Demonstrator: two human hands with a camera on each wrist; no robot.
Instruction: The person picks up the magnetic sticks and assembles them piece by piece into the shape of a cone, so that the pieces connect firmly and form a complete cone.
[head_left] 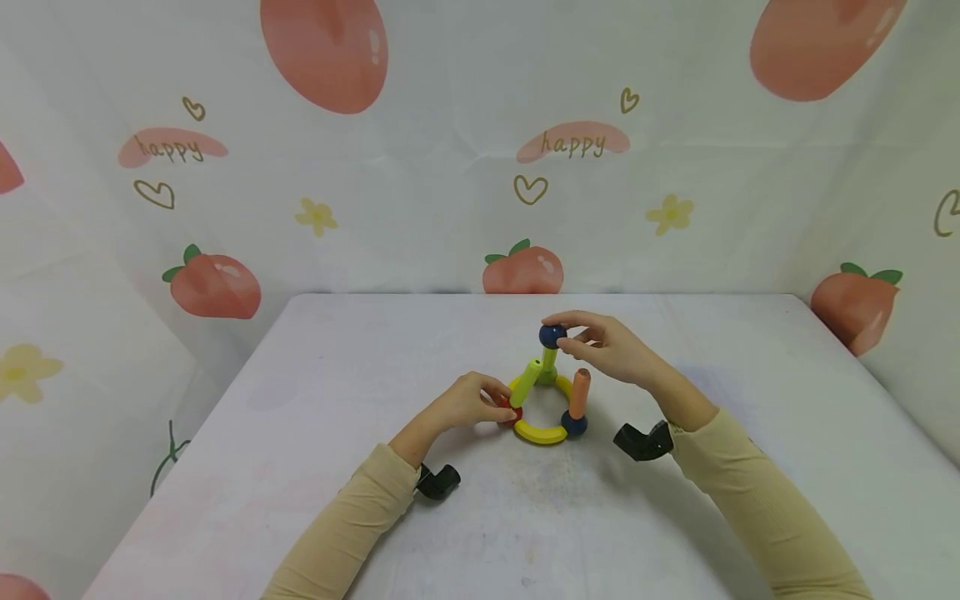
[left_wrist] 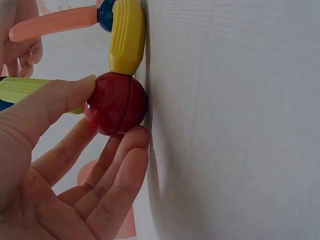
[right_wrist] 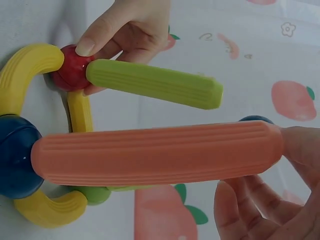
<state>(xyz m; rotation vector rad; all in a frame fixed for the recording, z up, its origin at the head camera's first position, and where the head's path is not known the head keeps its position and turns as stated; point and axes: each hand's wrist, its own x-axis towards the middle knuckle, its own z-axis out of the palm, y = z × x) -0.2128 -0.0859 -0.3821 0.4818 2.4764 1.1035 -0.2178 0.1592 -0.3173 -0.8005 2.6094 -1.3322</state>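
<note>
A ring of curved yellow rods lies on the table, joined by a red ball, a lower blue ball and a green ball. My left hand pinches the red ball between thumb and fingers. From that ball rises a lime-green rod, tilted, its top end bare. An orange rod stands on the lower blue ball. At the back, my right hand grips an upper blue ball between thumb and fingers, on top of another lime-green rod.
The white table reaches back to a fabric backdrop printed with peaches, hearts and flowers. Black wrist-camera mounts hang below both wrists, close above the tabletop.
</note>
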